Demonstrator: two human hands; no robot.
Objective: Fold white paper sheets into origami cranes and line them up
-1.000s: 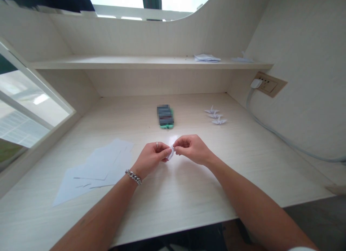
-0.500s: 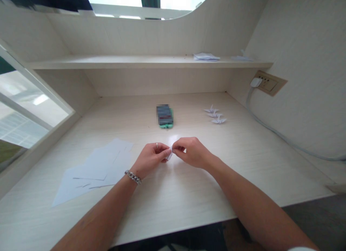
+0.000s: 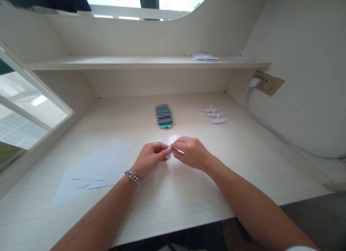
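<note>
Between my two hands is a small folded piece of white paper (image 3: 169, 154), held just above the desk. My left hand (image 3: 153, 155), with a ring and a chain bracelet, pinches it from the left between thumb and fingers. From the right, my right hand (image 3: 191, 152) has thumb and forefinger closed on its upper edge. Much of the paper is hidden behind the fingertips, so its exact folded shape cannot be made out. Three white paper cranes (image 3: 217, 120) stand in a close row further back on the right.
Flat white sheets of paper (image 3: 92, 168) lie overlapping at the left. A phone with a green edge (image 3: 164, 117), its face blurred, lies behind my hands. Folded papers (image 3: 204, 57) rest on the shelf (image 3: 121, 66). A grey cable (image 3: 281, 137) runs from the wall socket (image 3: 269, 83).
My right fingers have shifted slightly at the paper's upper edge, and the paper is turned a little. Both hands stay in nearly the same place.
</note>
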